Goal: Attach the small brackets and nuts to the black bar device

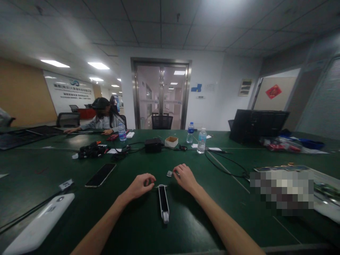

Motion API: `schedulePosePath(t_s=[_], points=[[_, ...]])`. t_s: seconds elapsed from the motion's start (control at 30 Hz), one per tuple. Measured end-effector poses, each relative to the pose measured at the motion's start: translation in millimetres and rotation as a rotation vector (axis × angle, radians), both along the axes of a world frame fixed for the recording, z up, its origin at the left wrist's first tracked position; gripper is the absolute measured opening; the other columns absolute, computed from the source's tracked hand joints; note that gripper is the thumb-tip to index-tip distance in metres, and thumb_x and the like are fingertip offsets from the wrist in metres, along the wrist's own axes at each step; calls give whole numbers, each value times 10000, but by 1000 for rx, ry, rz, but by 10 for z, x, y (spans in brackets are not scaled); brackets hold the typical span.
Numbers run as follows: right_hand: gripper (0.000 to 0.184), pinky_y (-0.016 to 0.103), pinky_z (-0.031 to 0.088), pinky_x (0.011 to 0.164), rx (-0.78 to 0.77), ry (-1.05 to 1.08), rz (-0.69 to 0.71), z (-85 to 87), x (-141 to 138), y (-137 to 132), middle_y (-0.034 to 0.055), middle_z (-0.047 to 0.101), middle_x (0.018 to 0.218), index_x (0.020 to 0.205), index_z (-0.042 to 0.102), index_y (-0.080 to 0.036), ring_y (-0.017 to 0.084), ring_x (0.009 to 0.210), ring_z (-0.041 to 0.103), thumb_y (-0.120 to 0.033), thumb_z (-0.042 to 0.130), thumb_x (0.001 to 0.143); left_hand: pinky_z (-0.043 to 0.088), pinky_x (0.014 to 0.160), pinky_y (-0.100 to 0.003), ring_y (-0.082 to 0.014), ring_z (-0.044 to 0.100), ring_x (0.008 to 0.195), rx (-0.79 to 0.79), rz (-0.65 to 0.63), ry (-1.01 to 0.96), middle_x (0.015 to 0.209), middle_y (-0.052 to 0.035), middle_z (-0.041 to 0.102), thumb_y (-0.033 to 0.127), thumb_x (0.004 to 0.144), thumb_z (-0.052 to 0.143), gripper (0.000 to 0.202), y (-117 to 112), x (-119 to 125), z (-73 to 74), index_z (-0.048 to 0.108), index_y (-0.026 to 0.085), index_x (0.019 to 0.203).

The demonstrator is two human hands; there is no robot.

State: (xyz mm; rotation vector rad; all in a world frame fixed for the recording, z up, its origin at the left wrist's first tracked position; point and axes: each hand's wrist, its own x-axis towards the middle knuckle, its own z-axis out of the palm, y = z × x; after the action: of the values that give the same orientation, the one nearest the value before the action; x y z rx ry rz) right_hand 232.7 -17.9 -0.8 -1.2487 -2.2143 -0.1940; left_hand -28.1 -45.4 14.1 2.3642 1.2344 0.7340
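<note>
A narrow white-framed device with a dark inner strip (pixel 163 200) lies on the green table, a grey block at its near end. Just left of its far end hovers my left hand (pixel 140 186), thumb and forefinger apart with nothing between them. On the other side, my right hand (pixel 185 178) is bent with its fingertips drawn together. Whatever those fingertips pinch is hidden or too small to name. Right beside them, a small silver metal piece (pixel 169 173) rests on the table.
A phone (pixel 101 175) and a white casing (pixel 42 223) lie to the left. Farther back are a black box (pixel 154 145), a small open carton (pixel 171 142), cables and water bottles (pixel 202 141). A person (pixel 102 115) in a headset sits across the table. Circuit boards (pixel 325 189) lie at right.
</note>
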Motion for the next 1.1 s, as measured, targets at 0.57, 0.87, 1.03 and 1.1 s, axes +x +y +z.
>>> schedulePosePath(t_s=[0.57,0.87,1.03,1.1], points=[[239,328,347,828,-237,-155,-169,-193,174,186,97,589,1075,1005,653,-194,231,1026,457,-222,439,903,416,598,-234,-139,537,694,-149,-5,105,899,-21,634,370,832,534,265,-55,26,19,648,172,967],[215,340,333,835,-309,-200,-214,-120,160,152,128,579,1086,937,644,-159,250,1045,440,-215,444,880,427,593,-231,-138,541,678,-147,-16,61,868,-22,635,366,815,553,253,-60,37,23,646,158,924],[205,356,335,840,-308,-228,-203,-69,126,67,150,564,1086,923,617,-138,257,1036,437,-216,433,878,423,590,-223,-131,533,677,-163,-24,80,869,-17,632,368,818,554,255,-68,43,24,650,158,928],[205,358,342,839,-278,-224,-174,-42,97,24,148,571,1073,914,611,-142,254,1023,445,-216,421,888,421,590,-220,-129,529,674,-170,-24,89,865,-16,630,364,820,552,253,-73,48,22,648,158,930]])
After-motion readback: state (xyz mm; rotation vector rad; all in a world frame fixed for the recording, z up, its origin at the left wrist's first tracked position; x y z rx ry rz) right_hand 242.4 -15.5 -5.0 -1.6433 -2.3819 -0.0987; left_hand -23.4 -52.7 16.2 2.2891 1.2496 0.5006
